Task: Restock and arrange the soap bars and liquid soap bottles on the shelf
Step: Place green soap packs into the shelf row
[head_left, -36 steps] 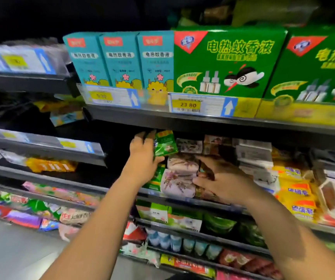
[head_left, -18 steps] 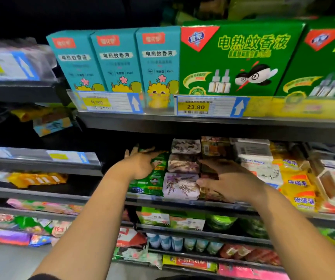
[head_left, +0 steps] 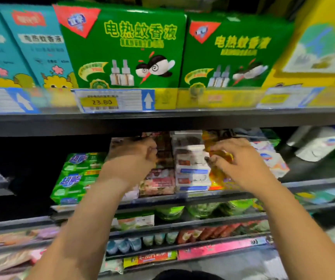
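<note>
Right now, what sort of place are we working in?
Probably a shop aisle: a shelf edge carrying a 23.80 price tag, green mosquito-repellent boxes lined up facing out above it, and stacked green soap packs below.

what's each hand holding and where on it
Right hand grips the yellow soap pack near its top. Left hand curls against a soap stack; hold cannot be told.

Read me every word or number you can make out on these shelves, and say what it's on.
"电热蚊香液": big green box, green box beside it, blue box.
"23.80": yellow price tag.
"超能": green soap packs.
Other tags and wrappers: too blurred to read.
</note>
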A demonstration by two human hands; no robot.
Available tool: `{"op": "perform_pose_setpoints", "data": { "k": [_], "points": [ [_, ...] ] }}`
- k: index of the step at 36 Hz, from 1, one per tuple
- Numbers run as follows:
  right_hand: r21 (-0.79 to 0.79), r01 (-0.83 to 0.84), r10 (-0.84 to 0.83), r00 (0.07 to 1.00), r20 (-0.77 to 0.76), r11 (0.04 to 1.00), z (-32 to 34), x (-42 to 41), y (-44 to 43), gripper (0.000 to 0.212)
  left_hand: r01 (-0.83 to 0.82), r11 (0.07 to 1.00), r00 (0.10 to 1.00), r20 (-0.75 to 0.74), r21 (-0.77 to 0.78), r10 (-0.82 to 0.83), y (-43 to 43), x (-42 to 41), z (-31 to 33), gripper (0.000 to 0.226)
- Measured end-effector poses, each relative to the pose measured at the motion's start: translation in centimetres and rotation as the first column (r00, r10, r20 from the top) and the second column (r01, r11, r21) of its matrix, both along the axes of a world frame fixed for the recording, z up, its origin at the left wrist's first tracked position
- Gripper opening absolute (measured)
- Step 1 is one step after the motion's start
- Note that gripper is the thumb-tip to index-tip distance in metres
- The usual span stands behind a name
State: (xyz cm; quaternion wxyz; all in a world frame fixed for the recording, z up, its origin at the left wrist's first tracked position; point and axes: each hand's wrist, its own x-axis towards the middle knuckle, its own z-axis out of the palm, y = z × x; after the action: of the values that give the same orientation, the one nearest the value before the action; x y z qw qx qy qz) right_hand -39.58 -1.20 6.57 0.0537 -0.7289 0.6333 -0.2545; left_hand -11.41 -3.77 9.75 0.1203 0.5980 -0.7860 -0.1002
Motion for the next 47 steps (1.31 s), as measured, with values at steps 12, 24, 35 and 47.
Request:
{"op": "perform_pose_setpoints", "data": {
  "k": [12, 24, 35, 47],
  "points": [
    [0.14, 0.422, -0.431, 0.902, 0.032, 0.895, -4.5, -22.5, -0.8, 0.048, 0.42, 0.907, 0.903, -0.083, -0.036, -0.422, 1.5, -19.9, -2.9, 0.024],
    [0.257, 0.054, -0.079, 0.993, 0.089, 0.965, -7.0, -28.0, -11.1, 0.082, 0.452, 0.887, 0.884, -0.084, -0.094, -0.459, 1.8, -32.4, -5.0, 0.043],
    [0.157, 0.161, -0.217, 0.858, 0.465, 0.974, -7.1, -31.7, -3.6, 0.07, 0.348, 0.914, 0.833, -0.377, -0.209, -0.404, 2.0, -35.1, -5.5, 0.048],
    [0.31, -0.378, -0.218, 0.266, 0.939, 0.872, -2.3, -35.5, 4.8, 0.093, 0.278, 0.918, 0.658, -0.64, -0.282, -0.396, 2.7, -41.1, -6.7, 0.048]
  ]
}}
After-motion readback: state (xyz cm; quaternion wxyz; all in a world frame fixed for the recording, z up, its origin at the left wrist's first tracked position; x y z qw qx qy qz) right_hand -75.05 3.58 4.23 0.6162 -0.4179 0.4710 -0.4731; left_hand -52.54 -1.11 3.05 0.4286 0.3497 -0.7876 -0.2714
